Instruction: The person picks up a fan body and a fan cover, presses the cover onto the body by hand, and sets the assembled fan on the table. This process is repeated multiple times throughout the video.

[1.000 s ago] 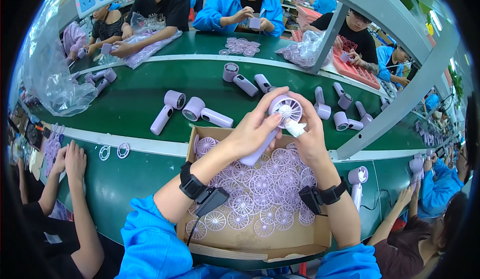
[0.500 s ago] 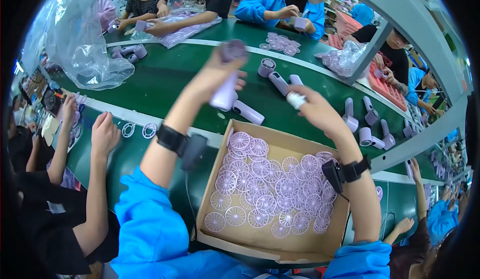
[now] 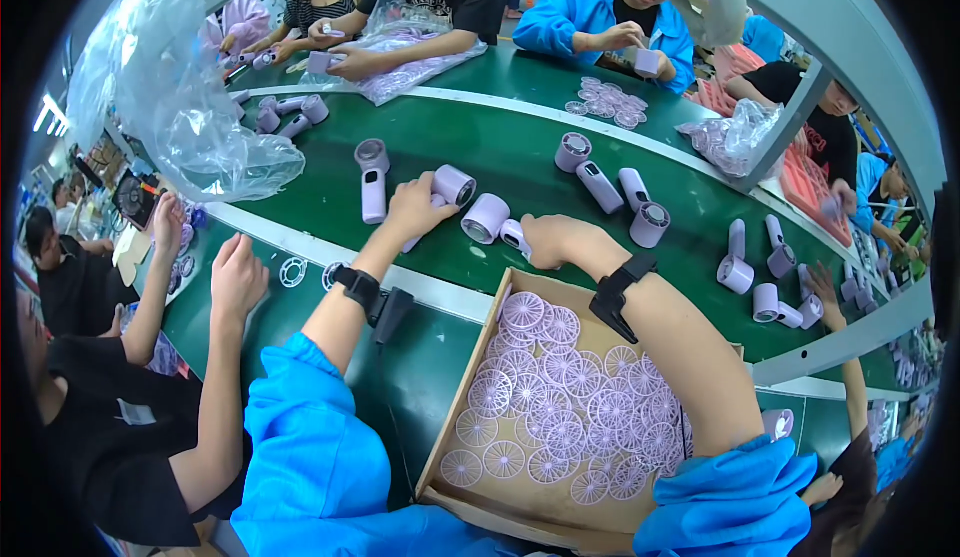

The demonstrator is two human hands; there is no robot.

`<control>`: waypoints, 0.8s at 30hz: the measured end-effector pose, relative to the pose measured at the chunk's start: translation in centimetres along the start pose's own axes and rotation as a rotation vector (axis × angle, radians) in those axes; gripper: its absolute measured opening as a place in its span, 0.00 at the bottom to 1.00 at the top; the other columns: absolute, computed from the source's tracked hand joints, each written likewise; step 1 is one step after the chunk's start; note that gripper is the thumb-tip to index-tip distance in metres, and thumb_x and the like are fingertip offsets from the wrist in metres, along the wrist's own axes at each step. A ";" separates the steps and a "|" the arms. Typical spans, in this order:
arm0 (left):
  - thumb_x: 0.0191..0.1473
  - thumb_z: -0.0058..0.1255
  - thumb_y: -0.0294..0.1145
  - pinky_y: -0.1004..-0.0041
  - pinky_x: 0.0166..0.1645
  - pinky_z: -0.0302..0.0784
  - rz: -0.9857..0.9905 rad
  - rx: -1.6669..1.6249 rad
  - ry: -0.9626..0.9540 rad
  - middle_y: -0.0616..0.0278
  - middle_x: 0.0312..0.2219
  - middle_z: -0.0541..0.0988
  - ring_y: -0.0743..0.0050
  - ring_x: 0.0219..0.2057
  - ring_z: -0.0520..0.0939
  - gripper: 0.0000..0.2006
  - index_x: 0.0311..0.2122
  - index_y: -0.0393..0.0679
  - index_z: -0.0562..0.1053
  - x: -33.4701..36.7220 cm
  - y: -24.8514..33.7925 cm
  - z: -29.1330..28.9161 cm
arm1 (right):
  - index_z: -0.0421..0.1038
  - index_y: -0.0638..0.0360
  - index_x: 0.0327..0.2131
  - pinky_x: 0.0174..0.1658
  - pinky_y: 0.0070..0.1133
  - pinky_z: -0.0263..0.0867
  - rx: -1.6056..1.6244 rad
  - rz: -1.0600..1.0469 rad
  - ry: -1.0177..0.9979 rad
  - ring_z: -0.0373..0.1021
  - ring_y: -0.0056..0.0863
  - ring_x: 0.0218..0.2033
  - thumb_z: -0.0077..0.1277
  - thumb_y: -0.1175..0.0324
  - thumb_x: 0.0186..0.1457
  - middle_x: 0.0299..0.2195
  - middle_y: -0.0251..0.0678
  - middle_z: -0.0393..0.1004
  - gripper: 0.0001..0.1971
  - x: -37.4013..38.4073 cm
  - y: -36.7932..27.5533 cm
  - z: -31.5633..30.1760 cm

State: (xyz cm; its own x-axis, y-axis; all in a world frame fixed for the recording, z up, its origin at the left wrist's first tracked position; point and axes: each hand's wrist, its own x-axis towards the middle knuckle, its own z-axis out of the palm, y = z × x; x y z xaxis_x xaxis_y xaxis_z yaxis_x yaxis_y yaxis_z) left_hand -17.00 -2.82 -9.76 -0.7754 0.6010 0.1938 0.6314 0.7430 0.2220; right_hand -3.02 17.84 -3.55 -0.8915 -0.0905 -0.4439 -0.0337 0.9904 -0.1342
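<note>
My left hand [image 3: 415,209] is closed round the handle of a lilac handheld fan [image 3: 453,186], whose round head points up and right on the green belt. Just to its right, my right hand [image 3: 547,241] grips the short visible end of another fan's handle [image 3: 513,236]; that fan's round open head [image 3: 486,219] faces me. A third fan [image 3: 373,195] lies left of my left hand. Below my hands stands a shallow cardboard box [image 3: 458,427] holding many lilac spoked round grilles [image 3: 565,372]. My right forearm hides part of the box.
More handheld fans lie on the belt [image 3: 340,197] to the right [image 3: 650,222] and far left [image 3: 290,114]. Clear plastic bags [image 3: 220,147] hang at left. Grey frame posts [image 3: 800,122] cross the right side. Co-workers' hands [image 3: 240,272] are near on both sides.
My left hand has come down from holding a fan in the air to a fan on the belt. My right hand has moved left to another fan. A fan now lies left of my left hand.
</note>
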 end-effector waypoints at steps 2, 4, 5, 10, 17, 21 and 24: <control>0.45 0.56 0.37 0.59 0.42 0.74 -0.011 -0.124 0.145 0.46 0.39 0.75 0.48 0.38 0.77 0.29 0.54 0.44 0.62 -1.0 2.4 0.2 | 0.62 0.70 0.44 0.40 0.34 0.67 0.010 0.029 -0.005 0.71 0.46 0.39 0.50 0.70 0.45 0.36 0.53 0.74 0.21 -0.6 1.0 -0.1; 0.45 0.57 0.36 0.59 0.40 0.75 -0.008 -0.194 0.213 0.48 0.37 0.76 0.49 0.37 0.77 0.28 0.53 0.45 0.63 -2.1 3.4 0.1 | 0.62 0.68 0.44 0.39 0.34 0.68 -0.062 0.014 0.098 0.71 0.45 0.38 0.51 0.72 0.45 0.35 0.51 0.73 0.21 -2.0 1.4 -0.3; 0.44 0.57 0.34 0.59 0.39 0.75 0.022 -0.130 0.239 0.48 0.36 0.76 0.48 0.36 0.77 0.28 0.53 0.45 0.63 -2.6 3.5 0.0 | 0.62 0.67 0.44 0.39 0.34 0.68 -0.096 0.001 0.149 0.72 0.45 0.38 0.51 0.73 0.44 0.35 0.50 0.73 0.21 -2.6 1.5 -0.2; 0.44 0.58 0.35 0.60 0.37 0.75 0.005 -0.009 0.239 0.49 0.33 0.75 0.49 0.34 0.77 0.28 0.52 0.45 0.64 -3.6 3.9 -1.2 | 0.62 0.64 0.45 0.39 0.34 0.68 -0.266 -0.099 0.438 0.70 0.43 0.38 0.52 0.76 0.43 0.36 0.45 0.70 0.22 -6.4 3.6 1.1; 0.48 0.54 0.44 0.61 0.41 0.74 -0.118 0.154 0.203 0.46 0.34 0.76 0.49 0.36 0.77 0.28 0.51 0.38 0.65 -2.7 3.7 -1.0 | 0.61 0.61 0.47 0.41 0.34 0.67 -0.506 -0.026 0.847 0.66 0.46 0.41 0.52 0.79 0.41 0.39 0.48 0.66 0.26 -9.5 5.5 2.7; 0.51 0.51 0.49 0.60 0.45 0.72 0.045 -0.187 -0.008 0.45 0.36 0.76 0.50 0.37 0.77 0.28 0.50 0.34 0.67 -2.6 10.7 -4.6 | 0.59 0.62 0.49 0.43 0.35 0.65 -0.120 0.143 0.879 0.66 0.49 0.40 0.50 0.79 0.43 0.39 0.50 0.65 0.26 -11.4 4.8 2.6; 0.52 0.51 0.47 0.60 0.44 0.73 -0.032 -1.009 -0.392 0.49 0.34 0.77 0.55 0.34 0.78 0.26 0.48 0.34 0.68 -3.4 16.3 -8.0 | 0.58 0.62 0.51 0.45 0.36 0.63 0.005 0.013 1.087 0.65 0.50 0.40 0.49 0.78 0.45 0.40 0.50 0.65 0.26 -12.1 2.2 2.3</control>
State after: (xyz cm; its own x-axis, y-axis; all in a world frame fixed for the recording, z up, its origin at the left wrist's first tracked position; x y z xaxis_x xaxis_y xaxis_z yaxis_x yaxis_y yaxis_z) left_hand -4.01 4.92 0.82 -0.6279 0.7711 -0.1051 0.1894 0.2825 0.9404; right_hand 8.70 20.88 -0.48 -0.8149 0.0634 0.5761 -0.0216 0.9900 -0.1394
